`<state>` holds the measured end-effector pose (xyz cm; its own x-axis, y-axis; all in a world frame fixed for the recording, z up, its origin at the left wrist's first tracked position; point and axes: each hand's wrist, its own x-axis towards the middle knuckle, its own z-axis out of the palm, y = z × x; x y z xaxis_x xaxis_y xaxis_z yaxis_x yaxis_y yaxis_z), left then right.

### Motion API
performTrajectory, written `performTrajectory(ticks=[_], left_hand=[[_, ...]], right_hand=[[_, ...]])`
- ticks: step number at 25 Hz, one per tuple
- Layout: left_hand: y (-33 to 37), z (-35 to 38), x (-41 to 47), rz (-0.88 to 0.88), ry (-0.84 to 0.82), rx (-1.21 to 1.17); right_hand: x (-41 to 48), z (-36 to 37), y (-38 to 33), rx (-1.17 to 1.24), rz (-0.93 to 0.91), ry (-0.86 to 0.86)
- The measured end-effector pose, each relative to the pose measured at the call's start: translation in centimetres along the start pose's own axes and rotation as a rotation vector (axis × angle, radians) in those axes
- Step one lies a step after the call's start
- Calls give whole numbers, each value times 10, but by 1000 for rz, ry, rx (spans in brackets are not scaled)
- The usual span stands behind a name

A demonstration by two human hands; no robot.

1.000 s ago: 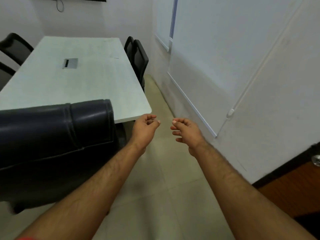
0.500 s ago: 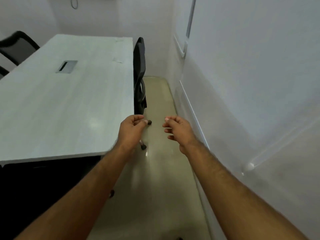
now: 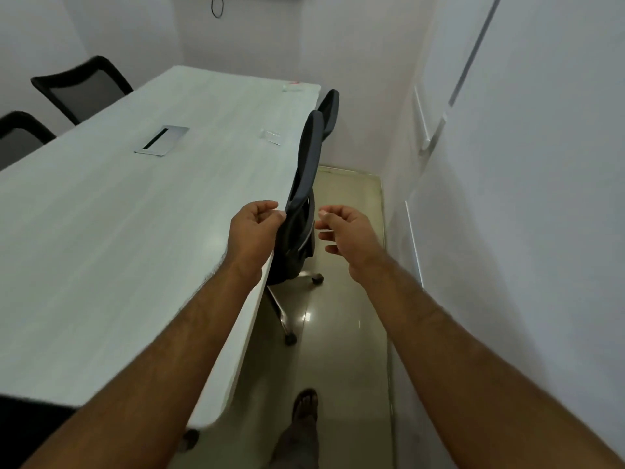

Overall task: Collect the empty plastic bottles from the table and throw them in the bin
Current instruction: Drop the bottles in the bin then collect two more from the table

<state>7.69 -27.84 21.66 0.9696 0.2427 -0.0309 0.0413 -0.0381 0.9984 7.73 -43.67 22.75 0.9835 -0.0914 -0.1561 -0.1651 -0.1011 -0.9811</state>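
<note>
A long white table [image 3: 118, 231] fills the left of the view. Two clear plastic bottles lie flat near its right edge: one [image 3: 272, 135] about halfway down, another [image 3: 291, 88] with a red cap at the far corner. My left hand [image 3: 253, 228] hovers over the table's right edge, fingers loosely curled and holding nothing. My right hand [image 3: 348, 231] is held out beside it over the aisle, fingers apart and empty. Both bottles lie well beyond my hands. No bin is in view.
A black office chair [image 3: 304, 198] stands tucked against the table's right side just past my hands, with a second one [image 3: 329, 106] behind it. Two more chairs [image 3: 81, 86] stand at the far left. The tiled aisle [image 3: 341, 333] runs narrow along the right wall [image 3: 507, 231]. A cable box [image 3: 162, 140] is set into the tabletop.
The view has moved forward along the table's right side, and the near black chair has dropped out of sight. Both hands stay held out and empty.
</note>
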Motion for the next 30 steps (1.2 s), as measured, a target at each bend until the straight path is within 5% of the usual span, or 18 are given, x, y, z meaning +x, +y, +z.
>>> performTrajectory(ticks=[17, 22, 27, 30], left_hand=[[18, 225, 471, -67, 345, 62], [12, 263, 581, -218, 350, 133], [-27, 276, 712, -415, 394, 319], [-75, 276, 796, -572, 367, 675]], right_hand=[[550, -52, -63, 22, 81, -283], [681, -47, -78, -32, 135, -418], [799, -21, -70, -105, 166, -506], [882, 5, -55, -155, 156, -565]])
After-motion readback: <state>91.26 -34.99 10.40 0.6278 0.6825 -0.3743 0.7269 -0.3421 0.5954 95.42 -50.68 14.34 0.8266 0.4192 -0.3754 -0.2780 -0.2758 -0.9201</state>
